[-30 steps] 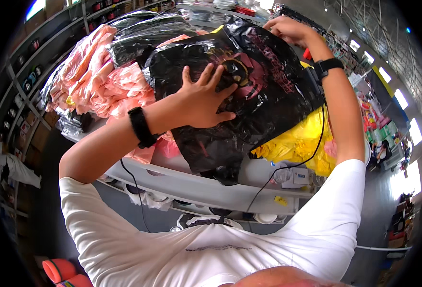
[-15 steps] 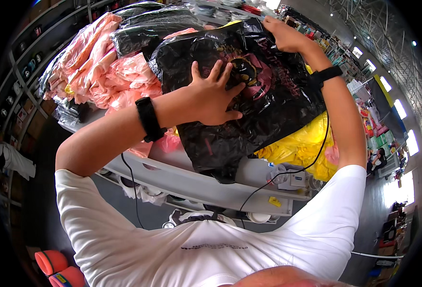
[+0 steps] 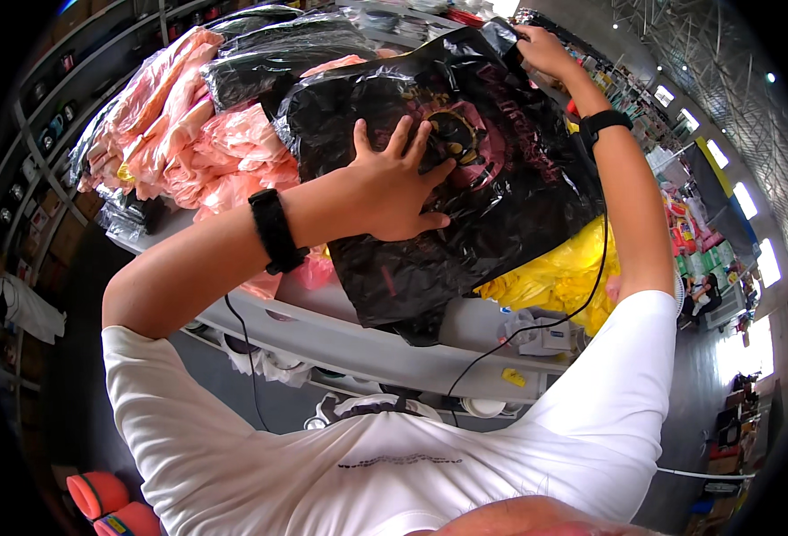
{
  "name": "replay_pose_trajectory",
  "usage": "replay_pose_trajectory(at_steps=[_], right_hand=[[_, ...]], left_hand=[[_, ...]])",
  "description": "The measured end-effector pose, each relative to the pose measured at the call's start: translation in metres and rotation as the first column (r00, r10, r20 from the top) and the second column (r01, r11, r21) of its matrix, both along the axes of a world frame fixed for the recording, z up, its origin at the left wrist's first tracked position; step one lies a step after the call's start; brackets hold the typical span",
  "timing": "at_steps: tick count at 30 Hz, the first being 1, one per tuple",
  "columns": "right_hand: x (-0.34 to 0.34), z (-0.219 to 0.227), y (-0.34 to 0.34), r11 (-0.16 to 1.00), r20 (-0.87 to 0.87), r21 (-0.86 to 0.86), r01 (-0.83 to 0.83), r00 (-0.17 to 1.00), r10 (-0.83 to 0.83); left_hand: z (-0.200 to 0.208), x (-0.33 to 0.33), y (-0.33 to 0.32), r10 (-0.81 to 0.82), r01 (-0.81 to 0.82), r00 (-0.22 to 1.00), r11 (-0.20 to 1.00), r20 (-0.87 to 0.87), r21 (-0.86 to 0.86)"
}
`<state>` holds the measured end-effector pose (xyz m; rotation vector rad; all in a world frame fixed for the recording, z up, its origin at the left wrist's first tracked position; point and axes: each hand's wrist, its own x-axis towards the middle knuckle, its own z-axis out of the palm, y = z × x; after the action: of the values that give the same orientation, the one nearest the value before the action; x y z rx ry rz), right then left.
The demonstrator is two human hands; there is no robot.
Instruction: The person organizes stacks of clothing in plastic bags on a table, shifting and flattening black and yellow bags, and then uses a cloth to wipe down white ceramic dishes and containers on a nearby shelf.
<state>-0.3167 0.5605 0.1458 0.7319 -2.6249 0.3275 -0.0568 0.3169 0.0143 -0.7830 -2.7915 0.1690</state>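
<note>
1. A black plastic bag [image 3: 501, 201] with a pink and yellow print lies spread, creased and shiny, over the middle of the grey counter [image 3: 479, 322]; the clock directions below are taken from its centre.
2. The left hand [image 3: 394, 192] rests palm down at 9 o'clock on the bag, fingers spread wide and thumb out to the side.
3. The right hand [image 3: 541, 49] is at 1 o'clock, its fingers bent and pinching the bag's far corner.
4. Each wrist wears a black band [image 3: 276, 230].
5. A rumpled heap of pink plastic bags [image 3: 238, 147] sits at 9 o'clock, close against the black bag.
6. At 10 o'clock lies a dark, film-covered bundle [image 3: 287, 62].
7. Yellow plastic bags [image 3: 564, 272] bunch between 4 and 5 o'clock, partly under the black bag's edge.
8. At 5 o'clock, just beyond them, stands a small white box [image 3: 555, 337]; a black cable [image 3: 501, 344] runs past it.
</note>
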Motion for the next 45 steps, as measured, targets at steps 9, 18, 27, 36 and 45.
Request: replay_pose_trajectory(at_steps=[9,18,27,36,45], right_hand=[[-0.033,-0.001,0.04,0.576,0.674,-0.613,0.541,0.738,0.025],[-0.035,-0.012,0.027,0.998,0.363,-0.064,-0.025,0.931,0.047],[0.004,-0.058,0.027,0.954,0.485,0.28,0.111,0.841,-0.241],[-0.046,-0.072,0.062,0.731,0.202,0.641,0.233,0.868,-0.453],[0.037,0.002,0.142,0.687,0.592,0.462,0.561,0.382,-0.71]], left_hand=[[0.014,-0.006,-0.009,-0.016,0.011,0.996,0.998,0.087,0.057],[0.027,-0.012,-0.011,0.077,-0.076,0.983,0.997,0.164,-0.011],[0.047,-0.024,-0.043,-0.059,0.029,0.969,0.991,0.24,0.127],[0.008,0.084,-0.084,0.167,0.026,0.96,0.747,-0.226,0.664],[-0.072,0.104,-0.039,-0.271,-0.38,0.906,-0.179,0.326,0.907]])
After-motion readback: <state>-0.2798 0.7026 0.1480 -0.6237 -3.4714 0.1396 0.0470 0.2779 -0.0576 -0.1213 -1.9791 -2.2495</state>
